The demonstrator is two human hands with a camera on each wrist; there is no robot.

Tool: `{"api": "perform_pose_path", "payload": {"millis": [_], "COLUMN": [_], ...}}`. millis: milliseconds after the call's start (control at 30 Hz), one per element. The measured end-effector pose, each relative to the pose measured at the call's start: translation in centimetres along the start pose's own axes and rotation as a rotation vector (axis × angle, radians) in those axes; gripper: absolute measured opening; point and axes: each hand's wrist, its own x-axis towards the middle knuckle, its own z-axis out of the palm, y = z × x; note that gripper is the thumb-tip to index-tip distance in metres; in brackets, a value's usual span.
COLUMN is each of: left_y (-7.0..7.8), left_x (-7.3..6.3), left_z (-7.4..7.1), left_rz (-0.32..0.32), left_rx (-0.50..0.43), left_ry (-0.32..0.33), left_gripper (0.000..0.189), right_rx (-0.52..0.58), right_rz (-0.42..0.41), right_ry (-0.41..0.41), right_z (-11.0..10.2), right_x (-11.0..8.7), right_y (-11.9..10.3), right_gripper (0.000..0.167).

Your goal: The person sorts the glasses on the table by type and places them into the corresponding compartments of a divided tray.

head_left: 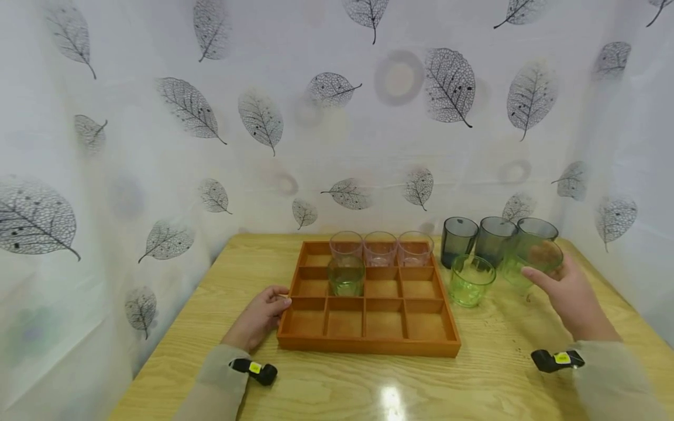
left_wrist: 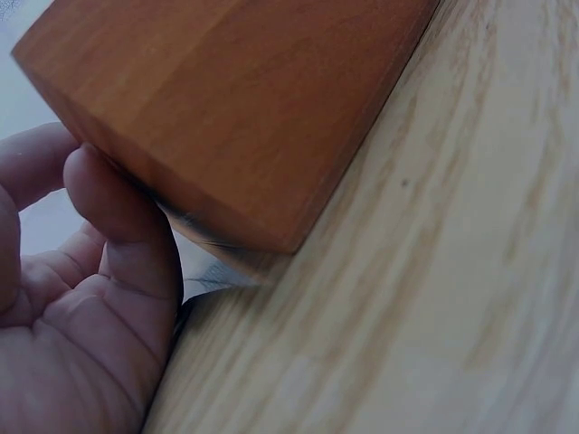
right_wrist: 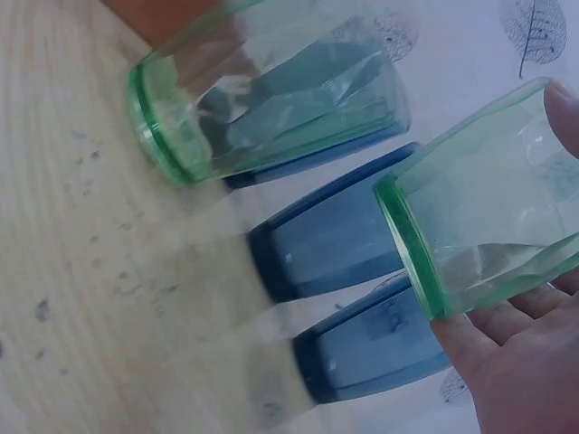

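My right hand (head_left: 571, 298) holds a green glass (right_wrist: 493, 208) at the right, thumb on the near side and fingers round the far side. Beside it another green glass (head_left: 472, 282) stands on the table, close to the tray's right wall. My left hand (head_left: 259, 316) rests against the left outer wall of a divided wooden tray (head_left: 368, 346), with thumb and fingertips at that wall. Three clear, faintly pink glasses (head_left: 380, 251) sit in the tray's back row. One green glass (head_left: 346, 279) stands in the middle row, second compartment from the left.
Behind the green glasses, three dark grey-blue glasses (head_left: 459, 242) stand in a row at the table's back right. The wooden table (head_left: 505, 386) reaches back to a hanging white sheet (head_left: 326, 140) printed with leaves.
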Motion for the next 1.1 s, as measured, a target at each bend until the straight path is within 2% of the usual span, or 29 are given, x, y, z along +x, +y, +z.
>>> {"api": "perform_pose_path", "payload": {"millis": [267, 433, 600, 733, 1100], "left_y": [0.0, 0.0, 0.1, 0.1, 0.2], "left_x": [0.0, 0.1, 0.1, 0.2, 0.1], "left_z": [0.1, 0.0, 0.1, 0.0, 0.0], "left_rz": [-0.008, -0.01, -0.011, -0.009, -0.008], "left_rx": [0.003, 0.004, 0.007, 0.007, 0.007], "left_ry": [0.016, 0.012, 0.016, 0.017, 0.006], "left_gripper": [0.04, 0.041, 0.04, 0.04, 0.04], "right_rx": [-0.014, 0.005, 0.017, 0.037, 0.157], "right_rz": [-0.007, -0.037, -0.055, -0.051, -0.08], "right_ry": [0.005, -0.012, -0.015, -0.049, -0.128], "right_z": [-0.9, -0.6, 0.3, 1.3, 4.2], "right_x": [0.6, 1.1, 1.5, 1.8, 2.9], "right_y": [-3.4, -5.5, -7.2, -8.4, -10.8], "right_gripper": [0.072, 0.081, 0.086, 0.085, 0.082]}}
